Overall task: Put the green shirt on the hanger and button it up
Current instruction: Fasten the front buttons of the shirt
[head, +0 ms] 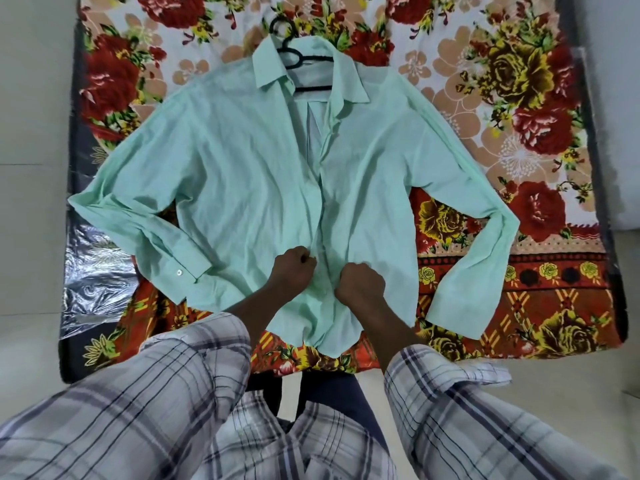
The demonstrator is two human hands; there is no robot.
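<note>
A pale green long-sleeved shirt (242,174) lies flat, front up, on a flowered bedsheet, with its sleeves spread to both sides. A black hanger (313,58) sits inside the collar, its hook sticking out past the top. The collar and upper front gape open; the two front edges meet lower down. My left hand (292,271) pinches the left front edge near the lower placket. Close beside it, my right hand (360,287) grips the right front edge. Whether any button is fastened is hidden by my fingers.
The bedsheet (502,98) with red and yellow flowers covers a mattress whose plastic-wrapped edge (93,271) shows at the left. Pale floor (31,237) surrounds the mattress. My checked sleeves fill the bottom of the view.
</note>
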